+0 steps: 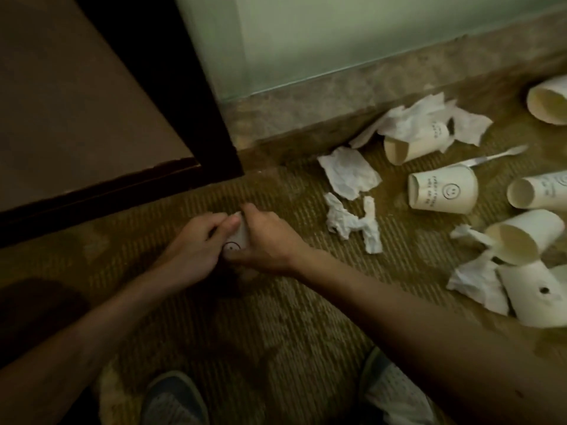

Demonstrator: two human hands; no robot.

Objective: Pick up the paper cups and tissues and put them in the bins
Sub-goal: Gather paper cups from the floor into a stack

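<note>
Both hands meet low over the carpet around one white paper cup (235, 242) printed with a smiley face. My left hand (196, 243) grips it from the left and my right hand (267, 237) curls round it from the right, so most of the cup is hidden. Off to the right lie several more paper cups on their sides, one with a smiley (443, 189), one under tissue (411, 147). Crumpled tissues are scattered among them: a flat one (348, 172), a twisted one (352, 223) and another (478, 283). No bin is in view.
A dark wooden door (92, 118) with a black frame stands at the left, close behind my hands. A pale wall with a stone skirting (337, 96) runs along the back. A plastic spoon (497, 154) lies among the cups. My two shoes (171, 400) are at the bottom edge.
</note>
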